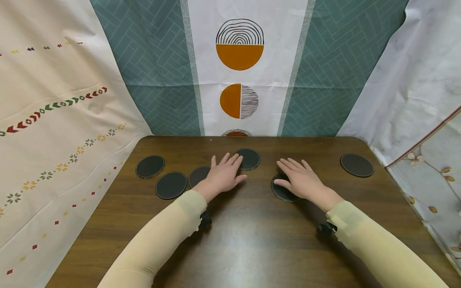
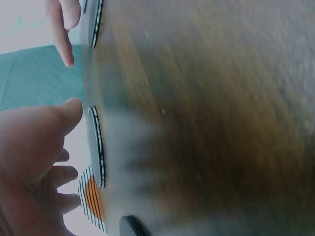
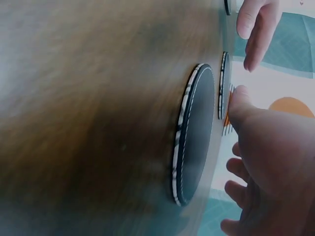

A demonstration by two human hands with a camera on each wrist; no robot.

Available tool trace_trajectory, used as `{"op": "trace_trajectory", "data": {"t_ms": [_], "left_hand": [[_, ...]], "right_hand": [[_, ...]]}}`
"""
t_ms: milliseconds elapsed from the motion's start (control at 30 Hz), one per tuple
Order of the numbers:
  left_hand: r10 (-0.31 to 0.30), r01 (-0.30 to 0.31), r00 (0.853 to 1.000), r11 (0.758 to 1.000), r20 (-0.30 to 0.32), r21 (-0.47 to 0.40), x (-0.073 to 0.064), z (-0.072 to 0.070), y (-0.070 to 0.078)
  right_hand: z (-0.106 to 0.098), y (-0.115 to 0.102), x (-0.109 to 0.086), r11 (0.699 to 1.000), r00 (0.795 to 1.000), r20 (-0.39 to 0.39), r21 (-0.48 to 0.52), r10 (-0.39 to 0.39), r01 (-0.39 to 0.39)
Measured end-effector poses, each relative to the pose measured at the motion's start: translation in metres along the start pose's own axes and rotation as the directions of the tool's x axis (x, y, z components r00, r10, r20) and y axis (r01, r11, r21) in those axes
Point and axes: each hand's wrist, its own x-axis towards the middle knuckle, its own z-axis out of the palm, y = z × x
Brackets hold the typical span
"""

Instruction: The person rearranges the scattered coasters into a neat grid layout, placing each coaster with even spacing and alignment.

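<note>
Head view, left hand (image 1: pixel 224 176): raised palm-down, fingers extended, holding nothing; fingertip overlaps a flat, round black disc (image 1: pixel 249 160) near the far edge of a brown wood-grain table (image 1: pixel 234 248).
Right hand (image 1: pixel 302 180): palm-down, fingers extended, gripping nothing, above a matching black disc (image 1: pixel 280 193).
Forearms (image 1: pixel 378 244): pale-yellow-sleeved, angled inward.
Other discs (image 1: pixel 171 185): three left, one far right.

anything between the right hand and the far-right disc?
Just bare brown tabletop between the right hand and the far-right disc; the head view shows it.
</note>
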Motion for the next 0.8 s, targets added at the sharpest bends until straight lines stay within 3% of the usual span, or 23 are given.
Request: {"op": "trace_trajectory", "data": {"t_ms": [800], "left_hand": [[0.150,-0.150,0.988,0.989,-0.031,0.011,-0.009,0.003,0.052]], "right_hand": [[0.002,0.023,-0.047,1.000,1.000,-0.018,0.028,-0.007,0.008]]}}
